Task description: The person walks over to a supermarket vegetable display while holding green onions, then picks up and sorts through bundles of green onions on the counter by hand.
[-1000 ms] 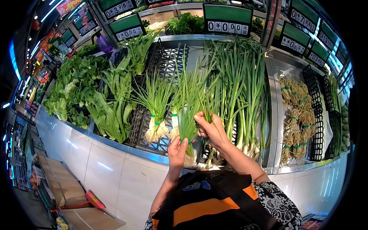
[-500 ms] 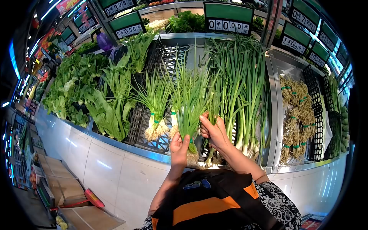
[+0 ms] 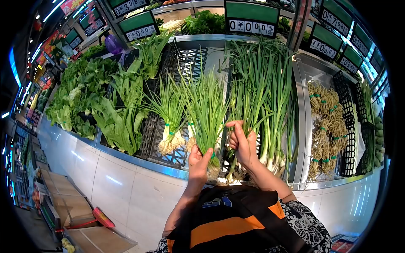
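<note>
A bunch of spring onions [image 3: 206, 107] with a green band near its roots leans upright over the front of the display. My left hand [image 3: 199, 162] is closed around its lower end, thumb beside the band. Just to the right, my right hand [image 3: 243, 145] is apart from the bunch, fingers curled and thumb raised, with the index finger pointing left. Whether a thin leaf is pinched in it I cannot make out. Another banded bunch of spring onions [image 3: 171, 130] lies to the left on a black crate. Long leeks [image 3: 270, 105] lie behind and right of my right hand.
Leafy lettuce [image 3: 120, 109] and other greens [image 3: 76, 97] fill the left side. Bundled brown roots [image 3: 327, 126] lie beyond a metal divider [image 3: 300, 122] at right. Price signs [image 3: 252, 19] stand along the back. The metal front edge [image 3: 162, 165] runs before me.
My right hand has moved slightly right and away from the spring onions, its index finger now extended. The leaves in the left-hand bunch have shifted together; my left hand stays nearly in place.
</note>
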`<state>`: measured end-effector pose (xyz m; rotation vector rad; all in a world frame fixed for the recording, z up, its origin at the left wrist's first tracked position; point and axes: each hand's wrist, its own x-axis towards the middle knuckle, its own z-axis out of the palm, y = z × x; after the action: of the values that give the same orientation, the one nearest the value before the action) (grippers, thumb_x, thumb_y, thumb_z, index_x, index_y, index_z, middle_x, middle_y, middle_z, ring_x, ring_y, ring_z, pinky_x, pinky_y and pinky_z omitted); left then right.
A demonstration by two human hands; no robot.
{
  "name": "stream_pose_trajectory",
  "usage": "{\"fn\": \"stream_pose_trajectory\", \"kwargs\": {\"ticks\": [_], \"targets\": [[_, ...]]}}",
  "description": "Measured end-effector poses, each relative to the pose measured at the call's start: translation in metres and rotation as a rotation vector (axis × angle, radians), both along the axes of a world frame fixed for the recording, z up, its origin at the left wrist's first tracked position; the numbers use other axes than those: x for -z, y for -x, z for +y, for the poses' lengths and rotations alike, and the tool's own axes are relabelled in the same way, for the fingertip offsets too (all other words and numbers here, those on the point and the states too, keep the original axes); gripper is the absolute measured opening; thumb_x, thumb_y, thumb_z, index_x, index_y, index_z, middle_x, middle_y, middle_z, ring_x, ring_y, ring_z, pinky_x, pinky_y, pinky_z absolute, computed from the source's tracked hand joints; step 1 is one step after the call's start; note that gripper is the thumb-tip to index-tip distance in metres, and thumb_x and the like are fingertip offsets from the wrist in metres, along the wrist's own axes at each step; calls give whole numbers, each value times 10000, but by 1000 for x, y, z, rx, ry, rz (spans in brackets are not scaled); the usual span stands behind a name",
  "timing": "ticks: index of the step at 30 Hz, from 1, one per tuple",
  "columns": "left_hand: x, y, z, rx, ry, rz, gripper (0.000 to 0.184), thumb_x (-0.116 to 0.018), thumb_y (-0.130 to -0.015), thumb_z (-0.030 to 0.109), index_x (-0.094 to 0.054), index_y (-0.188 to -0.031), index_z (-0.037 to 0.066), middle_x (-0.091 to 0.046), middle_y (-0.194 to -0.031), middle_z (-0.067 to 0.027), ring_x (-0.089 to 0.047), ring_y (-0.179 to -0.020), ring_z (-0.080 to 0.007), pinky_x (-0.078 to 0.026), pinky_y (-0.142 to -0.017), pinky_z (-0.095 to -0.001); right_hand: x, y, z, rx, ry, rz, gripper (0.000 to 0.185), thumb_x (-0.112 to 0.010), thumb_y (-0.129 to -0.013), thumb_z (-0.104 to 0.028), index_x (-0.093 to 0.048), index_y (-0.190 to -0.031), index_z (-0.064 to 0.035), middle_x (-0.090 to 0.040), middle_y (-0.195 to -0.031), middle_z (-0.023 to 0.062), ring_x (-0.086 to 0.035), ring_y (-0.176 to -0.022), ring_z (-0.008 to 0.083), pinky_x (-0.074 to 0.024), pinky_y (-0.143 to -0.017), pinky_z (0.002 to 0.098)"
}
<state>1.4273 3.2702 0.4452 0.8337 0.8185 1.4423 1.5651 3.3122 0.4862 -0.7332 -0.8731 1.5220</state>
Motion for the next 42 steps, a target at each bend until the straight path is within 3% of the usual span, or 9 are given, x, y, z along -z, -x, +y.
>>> {"fn": "stream_pose_trajectory", "kwargs": {"ticks": [2,3,6,21,27,29,34,36,42], "targets": [[-2,-1,0,0,-5,-11,308,-477,-872,31,-413,-1170,-12,-553,-1041,-75,-520,-898,-99,-400,-819,-248,-1,2,-4,-8,-115,-289,222,-480,-919,-228,-612,-899,-50,-387,-573,-73,-353,-503,21,-294,-459,179],[-2,-2,-1,1,-12,-20,308,-473,-874,32,-408,-1172,-11,-551,-1047,-77,-521,-905,-100,-400,-822,-249,-8,-1,-7,-105,-117,-458,193,-512,-900,-181,-627,-946,-33,-515,-639,-45,-433,-564,23,-362,-508,188],[5,-6,1,-44,-20,8,291,-464,-884,40,-409,-1165,-11,-550,-1053,-80,-523,-919,-103,-399,-821,-246,25,16,-4,14,-283,-484,178,-550,-870,-107,-625,-995,-5,-618,-764,-2,-513,-662,38,-429,-588,207],[20,-9,0,-177,19,31,280,-413,-928,112,-423,-1178,-14,-561,-1065,-88,-523,-955,-124,-387,-846,-256,15,19,-6,80,-185,-583,170,-564,-865,-113,-645,-976,-13,-610,-676,20,-522,-577,56,-427,-522,209],[8,-10,1,-109,-61,95,268,-434,-917,89,-431,-1158,-29,-564,-1052,-102,-527,-943,-123,-396,-846,-267,23,18,-9,74,-433,-589,165,-542,-872,-102,-634,-982,-20,-636,-773,29,-516,-626,44,-420,-550,205],[9,-10,2,-85,-56,67,251,-459,-909,85,-439,-1134,-23,-569,-1004,-82,-530,-899,-104,-408,-809,-248,17,12,-16,89,-199,-475,154,-521,-885,-108,-627,-962,-27,-640,-809,33,-495,-626,32,-398,-546,191],[10,-9,4,-45,-38,13,216,-482,-902,81,-465,-1097,-10,-571,-944,-52,-535,-838,-81,-423,-754,-218,13,9,-12,212,-158,-480,170,-498,-905,-142,-618,-918,-23,-390,-550,-98,-300,-474,-3,-247,-426,176],[9,-8,4,-51,-9,2,199,-466,-911,91,-482,-1086,-3,-572,-937,-45,-528,-816,-74,-424,-716,-205,12,8,-14,57,-180,-515,136,-506,-884,-70,-618,-946,-23,-557,-640,-20,-516,-581,44,-419,-529,196],[13,-8,3,-129,-93,233,194,-418,-933,124,-483,-1072,5,-567,-897,-36,-512,-781,-65,-414,-673,-200,32,14,-14,117,-384,-610,237,-513,-790,50,-597,-1001,-16,-594,-682,61,-566,-596,86,-447,-537,222]]}}
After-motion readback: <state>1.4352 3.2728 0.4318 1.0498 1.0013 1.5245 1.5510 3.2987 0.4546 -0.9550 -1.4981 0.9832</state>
